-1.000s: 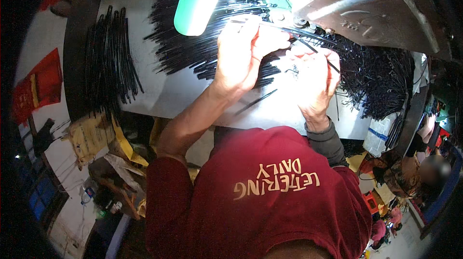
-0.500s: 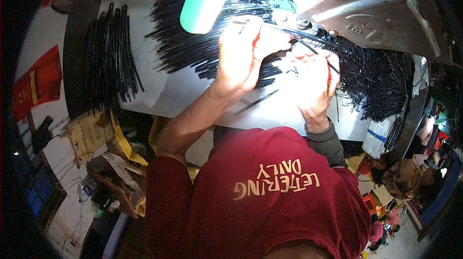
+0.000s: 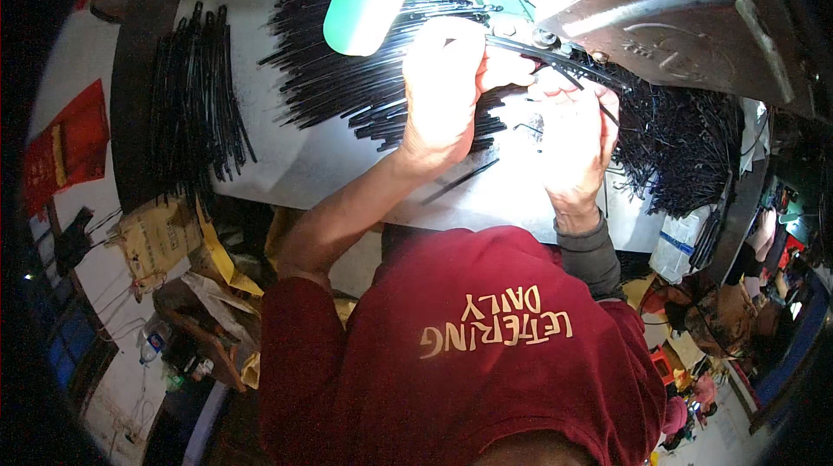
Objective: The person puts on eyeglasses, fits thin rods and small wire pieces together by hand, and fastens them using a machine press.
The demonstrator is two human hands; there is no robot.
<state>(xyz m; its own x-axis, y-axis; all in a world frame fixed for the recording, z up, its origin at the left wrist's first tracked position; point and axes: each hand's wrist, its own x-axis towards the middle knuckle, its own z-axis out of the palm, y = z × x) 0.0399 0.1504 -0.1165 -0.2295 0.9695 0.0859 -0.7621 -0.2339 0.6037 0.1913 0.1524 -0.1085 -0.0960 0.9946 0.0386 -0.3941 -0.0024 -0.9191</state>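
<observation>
Under a bright light at the far middle of the table, my left hand (image 3: 441, 93) is closed, thumb and fingers together, at the left end of a thin black strip (image 3: 531, 50). That strip slants down to the right, along the lower edge of a machine. Close beside it, my right hand (image 3: 574, 141) is closed on another slim black strip (image 3: 609, 113), which lies across its fingers. Glare washes out both sets of fingertips, so the exact grip is partly hidden. A dense row of long black strips (image 3: 330, 75) spreads beyond and left of my left hand.
A green machine with a brown metal cover (image 3: 677, 41) overhangs my right hand. A pale green lamp (image 3: 373, 2) hangs above the strips. Tangled black pieces (image 3: 672, 149) heap at the right; a separate black bundle (image 3: 200, 101) lies left. One loose strip (image 3: 462, 181) rests near the table's front.
Both hands have shifted slightly to the right, toward the machine, and the black strips have moved with them. The piles on the table look the same.
</observation>
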